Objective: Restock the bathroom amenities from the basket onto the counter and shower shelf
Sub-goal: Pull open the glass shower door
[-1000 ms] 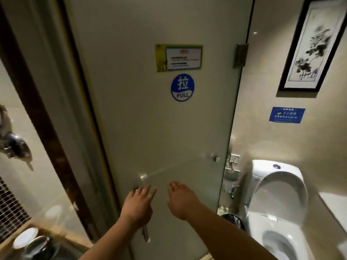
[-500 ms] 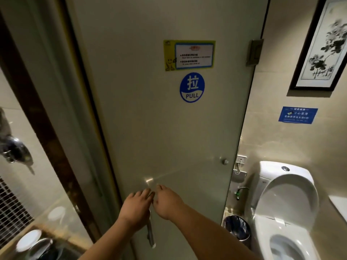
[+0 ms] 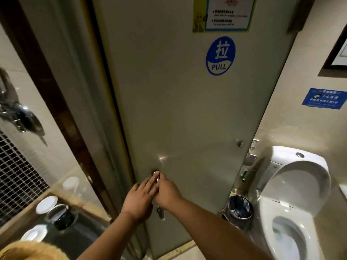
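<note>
— What's different from a second ago?

— The glass door [image 3: 187, 109] fills more of the view now; the person has stepped in close. The toilet [image 3: 293, 203] and the lined bin [image 3: 239, 209] sit off to the right.

— And the hands?

— They were apart, short of the handle [image 3: 160, 212]. Now the left hand [image 3: 139, 198] lies flat against it, fingers straight. The right hand [image 3: 168, 193] has curled around its upper end.

— So pulling it open?

— I'd guess so; the PULL sticker [image 3: 220, 55] says as much. Restocking hasn't begun.

— The basket?

— Maybe that straw-coloured edge [image 3: 32, 250] at bottom left; I can't tell.
</note>
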`<action>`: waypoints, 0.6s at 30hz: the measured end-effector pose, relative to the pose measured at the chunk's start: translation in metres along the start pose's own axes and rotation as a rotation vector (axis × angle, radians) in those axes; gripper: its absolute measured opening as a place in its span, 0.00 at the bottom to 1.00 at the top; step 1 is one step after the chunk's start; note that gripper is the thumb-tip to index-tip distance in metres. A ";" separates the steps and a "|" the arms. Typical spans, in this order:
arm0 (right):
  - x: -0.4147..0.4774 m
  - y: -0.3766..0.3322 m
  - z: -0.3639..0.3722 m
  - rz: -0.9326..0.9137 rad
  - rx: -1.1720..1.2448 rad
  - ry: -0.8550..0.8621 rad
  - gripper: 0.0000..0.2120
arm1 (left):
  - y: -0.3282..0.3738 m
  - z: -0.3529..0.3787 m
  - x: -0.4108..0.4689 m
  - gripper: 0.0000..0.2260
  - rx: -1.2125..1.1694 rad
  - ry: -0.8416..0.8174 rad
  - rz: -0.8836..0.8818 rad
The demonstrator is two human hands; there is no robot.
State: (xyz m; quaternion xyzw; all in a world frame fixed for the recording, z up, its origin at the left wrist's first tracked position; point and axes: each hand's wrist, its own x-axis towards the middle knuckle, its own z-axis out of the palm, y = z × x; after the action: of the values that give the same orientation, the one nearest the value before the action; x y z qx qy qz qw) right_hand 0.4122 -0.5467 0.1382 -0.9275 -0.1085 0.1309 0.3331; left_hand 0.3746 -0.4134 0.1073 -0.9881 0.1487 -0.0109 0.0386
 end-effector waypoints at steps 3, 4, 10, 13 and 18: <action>0.001 0.003 0.001 -0.011 -0.071 0.051 0.24 | -0.001 0.001 -0.002 0.41 0.000 0.001 -0.011; 0.002 0.004 0.000 -0.012 -0.074 0.059 0.22 | 0.000 0.001 -0.002 0.41 0.001 0.000 -0.016; 0.001 0.002 0.001 0.021 -0.066 0.096 0.17 | 0.004 -0.006 -0.003 0.40 0.025 -0.040 -0.040; -0.001 0.003 0.000 0.010 -0.081 0.107 0.14 | 0.008 -0.010 -0.005 0.39 0.037 -0.050 -0.039; -0.015 0.007 -0.002 -0.003 -0.100 0.106 0.17 | 0.014 -0.018 -0.017 0.39 0.083 -0.061 0.005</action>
State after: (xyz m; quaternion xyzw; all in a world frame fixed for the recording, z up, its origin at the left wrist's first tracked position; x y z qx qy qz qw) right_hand 0.3993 -0.5580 0.1378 -0.9484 -0.0987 0.0754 0.2918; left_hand 0.3539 -0.4226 0.1235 -0.9851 0.1494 0.0132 0.0840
